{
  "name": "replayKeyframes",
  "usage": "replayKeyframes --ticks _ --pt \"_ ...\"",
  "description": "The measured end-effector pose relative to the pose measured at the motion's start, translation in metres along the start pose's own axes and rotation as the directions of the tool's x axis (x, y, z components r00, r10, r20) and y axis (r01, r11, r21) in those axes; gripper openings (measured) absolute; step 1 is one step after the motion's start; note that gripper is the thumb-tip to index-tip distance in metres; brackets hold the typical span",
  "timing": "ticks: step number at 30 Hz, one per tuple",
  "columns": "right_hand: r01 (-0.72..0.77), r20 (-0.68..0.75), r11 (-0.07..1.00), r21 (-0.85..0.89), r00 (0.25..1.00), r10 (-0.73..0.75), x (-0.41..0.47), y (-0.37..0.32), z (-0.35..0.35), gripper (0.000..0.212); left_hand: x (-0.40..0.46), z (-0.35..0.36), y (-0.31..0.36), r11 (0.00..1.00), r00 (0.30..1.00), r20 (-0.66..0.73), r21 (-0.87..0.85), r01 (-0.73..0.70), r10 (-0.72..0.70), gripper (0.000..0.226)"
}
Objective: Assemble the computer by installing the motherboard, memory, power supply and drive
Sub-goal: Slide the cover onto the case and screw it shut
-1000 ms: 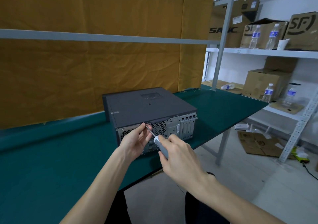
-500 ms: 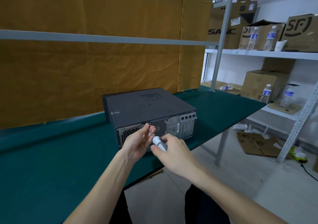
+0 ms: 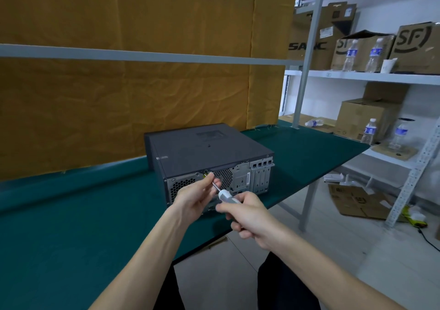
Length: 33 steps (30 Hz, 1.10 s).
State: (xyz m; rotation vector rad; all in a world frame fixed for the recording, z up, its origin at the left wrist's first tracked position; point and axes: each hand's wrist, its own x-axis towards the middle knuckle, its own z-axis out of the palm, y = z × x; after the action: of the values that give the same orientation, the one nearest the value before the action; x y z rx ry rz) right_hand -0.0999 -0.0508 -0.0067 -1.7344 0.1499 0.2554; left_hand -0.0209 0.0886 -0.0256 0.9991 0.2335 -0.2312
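Note:
A dark grey computer case (image 3: 204, 147) lies flat on the green table (image 3: 59, 214), its cover closed and its metal rear panel (image 3: 240, 178) facing me. My right hand (image 3: 250, 216) grips the white handle of a screwdriver (image 3: 225, 195), whose shaft points up and left at the top edge of the rear panel. My left hand (image 3: 195, 196) pinches the shaft near its tip, right by a screw spot at the cover's edge. The inside of the case is hidden.
An orange cloth (image 3: 142, 71) hangs behind the table with a grey bar (image 3: 142, 56) across it. White shelves (image 3: 369, 77) at the right hold cardboard boxes (image 3: 364, 116) and water bottles (image 3: 369, 131). A flattened box (image 3: 357, 200) lies on the floor.
My right hand has drawn back toward me along the screwdriver handle and turned. The left hand stays at the shaft tip by the rear panel.

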Motion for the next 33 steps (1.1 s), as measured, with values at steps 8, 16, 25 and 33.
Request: replayKeyframes --ticks 8,16,25,33 --pt "-0.224 0.174 0.936 0.272 0.968 0.181 0.004 -0.004 0.000 0.038 -0.006 -0.009 0.012 0.987 0.977 0.166 -0.064 0.145 -0.132 0.026" --pt "-0.152 0.047 0.941 0.302 0.988 0.144 0.010 -0.002 0.006 0.024 -0.005 0.000 0.005 0.997 0.995 0.081 0.054 0.060 -0.064 0.019" --pt "-0.157 0.055 0.956 0.249 0.987 0.148 0.008 0.003 0.017 0.030 -0.002 -0.003 0.002 0.967 0.996 -0.019 0.242 -0.077 0.084 0.020" --pt "-0.275 0.191 0.886 0.373 0.957 0.217 0.004 -0.003 0.011 0.035 -0.003 -0.010 0.013 0.996 0.990 0.120 0.038 0.076 -0.080 0.024"
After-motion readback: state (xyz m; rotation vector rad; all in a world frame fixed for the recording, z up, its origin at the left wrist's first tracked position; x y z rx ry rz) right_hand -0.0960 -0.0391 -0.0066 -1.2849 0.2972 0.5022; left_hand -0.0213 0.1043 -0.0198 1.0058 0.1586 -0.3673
